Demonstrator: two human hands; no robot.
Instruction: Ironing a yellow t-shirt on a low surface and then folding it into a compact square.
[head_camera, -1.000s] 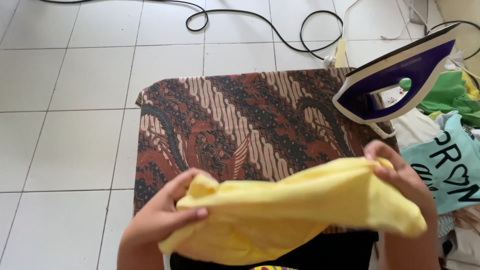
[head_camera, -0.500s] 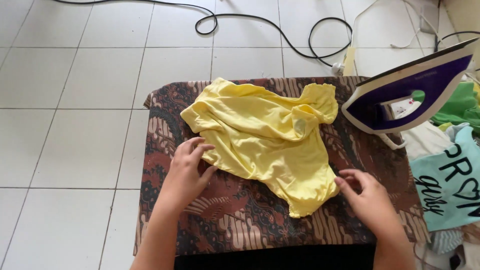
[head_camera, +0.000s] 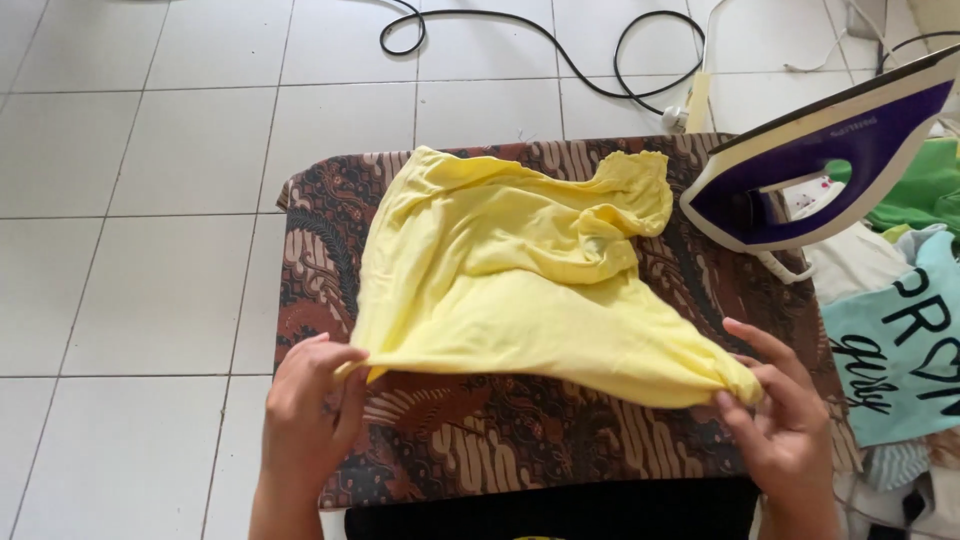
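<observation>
**Yellow garment stretched by 2 hands on the batik board**

Yellow garment (head_camera: 520, 280) lies on the batik-covered ironing board (head_camera: 480, 440), reaching from the board's far edge down toward the near edge. Its near hem is pulled taut between both hands. The far part stays rumpled, with a frilled bit bunched near the far right corner.

Left hand (head_camera: 305, 415) pinches the hem's left end near the board's near left corner, fingers closed on the cloth. Right hand (head_camera: 785, 420) grips the hem's right end close to the board's right edge, thumb and fingers gathered around a bunched tip of fabric.

Standing on its heel at the far right corner is a purple and white iron (head_camera: 815, 150), just beside the garment's frilled part but apart from it. Past the right edge lies a pile of clothes, a teal shirt (head_camera: 900, 340) on top and green cloth (head_camera: 925, 190) behind the iron. Black cables (head_camera: 560, 50) loop over the white tiled floor (head_camera: 150, 200) beyond the far edge.
</observation>
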